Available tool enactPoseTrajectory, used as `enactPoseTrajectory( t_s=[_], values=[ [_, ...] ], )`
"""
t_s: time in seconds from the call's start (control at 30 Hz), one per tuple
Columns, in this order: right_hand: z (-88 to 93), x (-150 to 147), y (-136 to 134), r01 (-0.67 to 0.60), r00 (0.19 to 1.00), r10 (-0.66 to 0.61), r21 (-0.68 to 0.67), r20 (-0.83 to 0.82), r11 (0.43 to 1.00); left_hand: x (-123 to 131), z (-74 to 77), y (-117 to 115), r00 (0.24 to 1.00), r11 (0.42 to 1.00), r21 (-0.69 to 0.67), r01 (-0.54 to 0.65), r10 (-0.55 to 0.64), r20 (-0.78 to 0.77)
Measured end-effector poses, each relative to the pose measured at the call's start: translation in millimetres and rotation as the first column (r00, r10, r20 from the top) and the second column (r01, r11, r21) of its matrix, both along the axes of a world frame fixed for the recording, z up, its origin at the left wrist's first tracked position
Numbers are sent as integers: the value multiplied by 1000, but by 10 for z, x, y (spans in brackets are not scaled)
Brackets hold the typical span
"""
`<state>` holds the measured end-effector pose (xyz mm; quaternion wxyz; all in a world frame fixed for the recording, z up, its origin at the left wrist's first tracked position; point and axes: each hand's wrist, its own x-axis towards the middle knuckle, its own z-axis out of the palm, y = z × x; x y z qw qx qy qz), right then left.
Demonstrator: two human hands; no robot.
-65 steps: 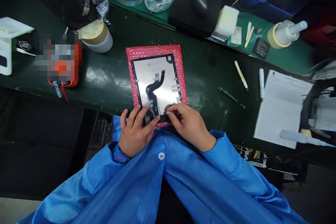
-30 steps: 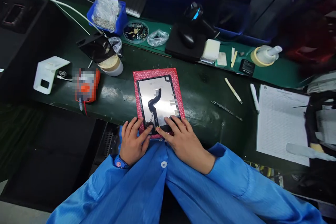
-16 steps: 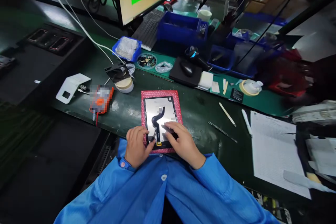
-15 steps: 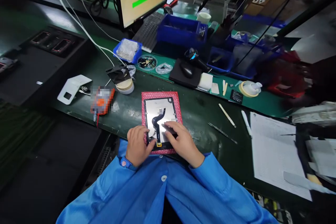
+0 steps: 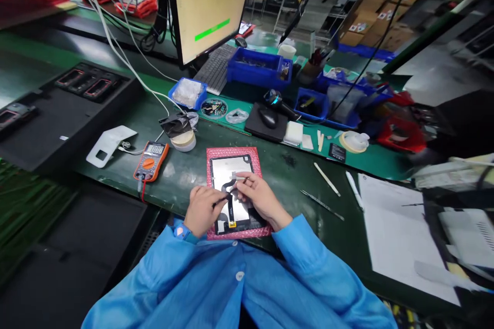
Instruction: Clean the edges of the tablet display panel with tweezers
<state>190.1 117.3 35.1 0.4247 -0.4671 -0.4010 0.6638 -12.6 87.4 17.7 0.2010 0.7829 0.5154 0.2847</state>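
A tablet panel (image 5: 224,169) with a silver back lies face down on a red bubble-wrap sheet (image 5: 213,153) at the near edge of the green bench. A black flex cable (image 5: 230,205) runs down its middle. My left hand (image 5: 203,209) rests on the panel's left side, fingers curled, fingertips at the cable. My right hand (image 5: 259,197) lies over the panel's right half, its fingertips pinched at the upper end of the cable. Both arms wear blue sleeves.
An orange multimeter (image 5: 151,154) and a tape roll (image 5: 183,140) sit to the left. To the right lie tweezers (image 5: 322,205), a white stick (image 5: 326,179), a pen (image 5: 353,190) and a paper form (image 5: 393,226). Behind stand a monitor (image 5: 210,5), blue bins (image 5: 258,66) and a mouse (image 5: 267,117).
My head has tilted up, showing more of the bench and monitor. Both hands moved from the panel's near edge up toward its middle, fingertips now at the flex cable.
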Motion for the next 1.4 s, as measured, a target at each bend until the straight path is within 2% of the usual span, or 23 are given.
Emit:
enactPoseTrajectory(
  t_s=[0.17, 0.33, 0.5, 0.67, 0.87, 1.07, 1.2, 1.4],
  values=[
    [8, 157, -152, -19, 997, 17, 32, 70, 999, 33, -7, 90, 997, 998, 48, -41, 44, -67],
    [3, 267, -227, -77, 995, 72, 69, 75, 995, 99, 3, 268, 978, 991, 130, 22, 6, -207],
    [-41, 229, -38, -73, 997, 69, 106, 36, 992, 115, 22, 488, 940, 985, 89, 145, -109, -323],
    [-111, 184, 210, -37, 999, 33, 114, 38, 993, 116, 16, 651, 904, 979, 47, 200, -166, -395],
    [-222, 178, 213, 48, 999, -46, 174, -13, 984, 113, 5, 708, 894, 970, 68, 235, -188, -406],
    [-291, 175, 176, 128, 980, -166, 291, 109, 948, 102, -39, 748, 893, 954, 139, 265, -189, -408],
    [-369, 155, 163, 157, 958, -227, 337, 178, 928, 99, -68, 780, 914, 928, 227, 295, -204, -352],
    [-402, 145, 143, 134, 947, -226, 360, 227, 923, 120, -96, 791, 913, 898, 306, 315, -200, -355]
  ],
)
